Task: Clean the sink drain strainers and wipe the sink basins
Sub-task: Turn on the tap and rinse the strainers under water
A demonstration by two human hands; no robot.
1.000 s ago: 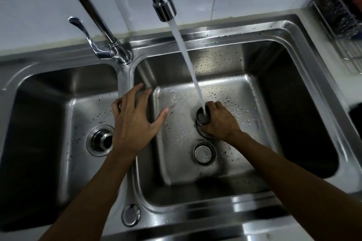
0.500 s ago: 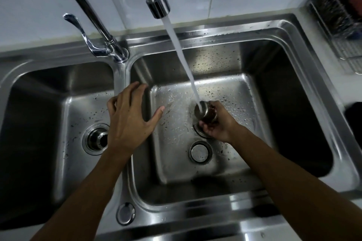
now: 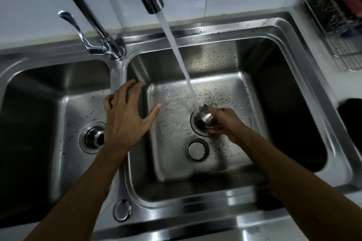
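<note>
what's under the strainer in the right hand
The open drain hole of the right basin lies under the strainer held by the right hand. Inside is dark; its right rim is covered.

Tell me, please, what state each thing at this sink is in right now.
Faucet: running into the right basin.
Strainer: held under the stream by the right hand.
Round stopper: lying loose on the right basin floor.
Left drain: strainer seated.
Left hand: open, empty.

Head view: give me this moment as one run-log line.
step: rinse strainer | right hand: holds strainer under running water, over right basin drain | left hand: open, on divider | left basin strainer: seated
</note>
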